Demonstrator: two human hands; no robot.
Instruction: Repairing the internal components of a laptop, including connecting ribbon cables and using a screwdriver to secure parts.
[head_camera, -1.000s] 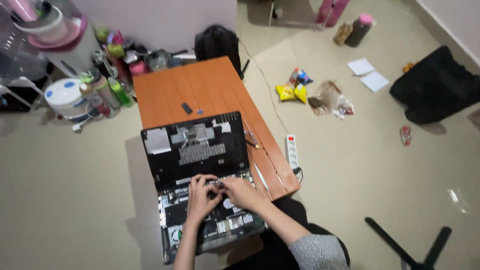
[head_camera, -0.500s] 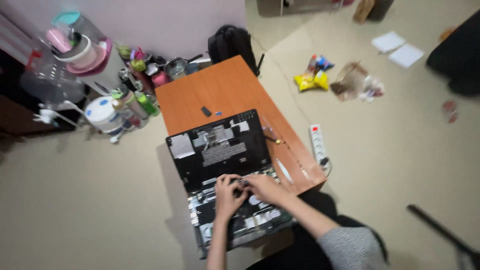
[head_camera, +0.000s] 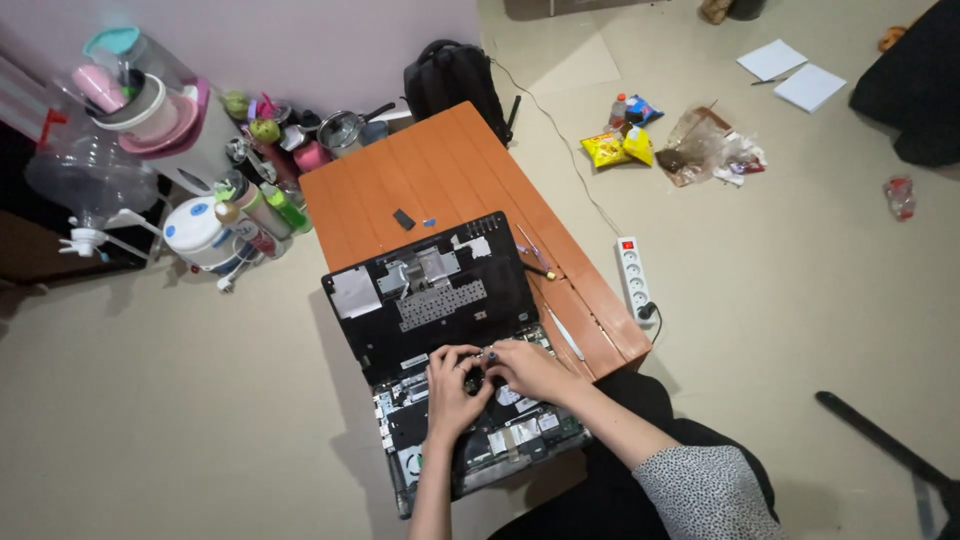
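Opened laptop lies on near end of orange table, inner boards exposed, overhanging near edge toward person. Left hand and right hand rest together on laptop's middle, fingertips meeting over small part too tiny to identify. Fingers curled narrow; whether anything pinched, cannot tell. Detached black cover lies just beyond hands, far side. Power strip on floor right of table. Backpack at table's far end.
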